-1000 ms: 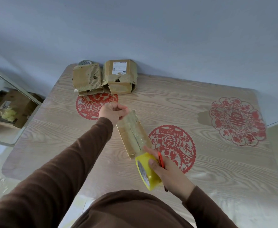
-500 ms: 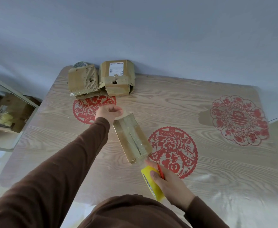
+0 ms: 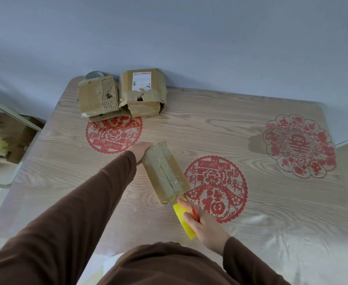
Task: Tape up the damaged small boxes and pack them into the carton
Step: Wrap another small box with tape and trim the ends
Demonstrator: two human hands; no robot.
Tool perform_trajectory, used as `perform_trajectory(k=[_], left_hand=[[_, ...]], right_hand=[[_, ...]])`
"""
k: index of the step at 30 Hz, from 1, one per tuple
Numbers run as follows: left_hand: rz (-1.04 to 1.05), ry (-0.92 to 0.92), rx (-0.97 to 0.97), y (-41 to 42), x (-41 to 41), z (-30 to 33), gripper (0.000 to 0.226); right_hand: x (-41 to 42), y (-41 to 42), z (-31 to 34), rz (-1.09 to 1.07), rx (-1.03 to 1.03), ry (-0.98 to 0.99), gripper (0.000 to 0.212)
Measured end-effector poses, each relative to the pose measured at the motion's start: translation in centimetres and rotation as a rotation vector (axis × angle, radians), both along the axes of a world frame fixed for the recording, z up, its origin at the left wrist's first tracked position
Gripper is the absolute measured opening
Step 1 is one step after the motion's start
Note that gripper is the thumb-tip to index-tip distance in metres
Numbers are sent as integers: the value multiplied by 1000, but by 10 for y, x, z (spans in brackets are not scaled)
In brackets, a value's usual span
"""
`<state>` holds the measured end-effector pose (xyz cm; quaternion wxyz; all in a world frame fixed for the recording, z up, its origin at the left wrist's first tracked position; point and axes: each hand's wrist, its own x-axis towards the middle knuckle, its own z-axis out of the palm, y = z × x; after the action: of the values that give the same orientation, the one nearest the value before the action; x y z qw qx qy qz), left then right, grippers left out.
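A long brown small box [image 3: 164, 173] lies on the wooden table [image 3: 230, 128], with clear tape along its top seam. My left hand [image 3: 141, 150] holds its far end, fingers mostly hidden behind the box. My right hand [image 3: 201, 223] grips a yellow tape roll [image 3: 183, 219] with a red-edged cutter, right at the box's near end, forefinger touching the tape there. Two torn small boxes stand at the table's far left: one with ripped corrugation [image 3: 98, 98], one with a white label and a hole [image 3: 142, 92].
A round metal object [image 3: 93, 75] peeks out behind the torn boxes. Left of the table, a shelf behind glass holds a large brown carton [image 3: 8, 136] and something yellow. Red paper-cut decorations lie under the table's clear cover. A grey wall runs behind.
The long box has come down from a tilted, lifted pose to lie on the table. My right hand drew the tape roll back toward me, now seen edge-on.
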<state>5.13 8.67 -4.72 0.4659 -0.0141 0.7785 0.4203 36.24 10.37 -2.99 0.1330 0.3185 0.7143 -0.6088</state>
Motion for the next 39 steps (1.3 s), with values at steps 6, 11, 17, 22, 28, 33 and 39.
perform_trajectory(k=[6,11,17,22,28,33,39], left_hand=[[145,-125,-34,4,2,4,10],[-134,909,-35,-6,15,2,28],[-566,824,135,-56,56,-13,70],[-547,699,145,-45,43,-12,73],[-353,470,140,-47,13,0,60],[-206,148,69,-75,-11,-8,49],[28,909,192,-106,10,34,73]], right_hand=[[2,-2,-9,1,40,11,48],[4,-6,-15,-13,50,40,50],[8,-2,-18,-53,29,83,51],[1,2,-19,-109,30,112,39],[-32,22,40,-198,32,245,30],[-80,37,99,-114,-79,368,47],[-145,40,108,-110,-27,365,46]])
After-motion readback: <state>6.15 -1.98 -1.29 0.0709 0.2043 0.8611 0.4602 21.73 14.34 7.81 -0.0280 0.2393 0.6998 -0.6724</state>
